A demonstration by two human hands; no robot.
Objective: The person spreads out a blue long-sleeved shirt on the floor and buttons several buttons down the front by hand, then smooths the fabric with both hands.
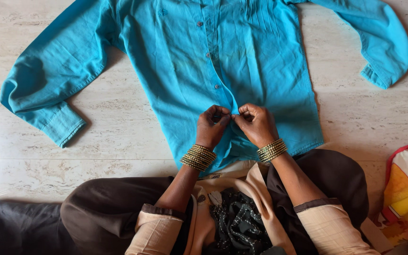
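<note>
Pinching together on the soft teal cotton shirt — left hand, right hand — over smooth marble floor.

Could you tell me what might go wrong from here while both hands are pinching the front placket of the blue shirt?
1. The left hand and right hand pinch the placket of the blue shirt near the hem; the cloth bunches there, so the edges could possibly end up misaligned.
2. The bangles on both wrists hang close to the fabric and might snag it.
3. The spread sleeves may drag across the stone floor.
</note>
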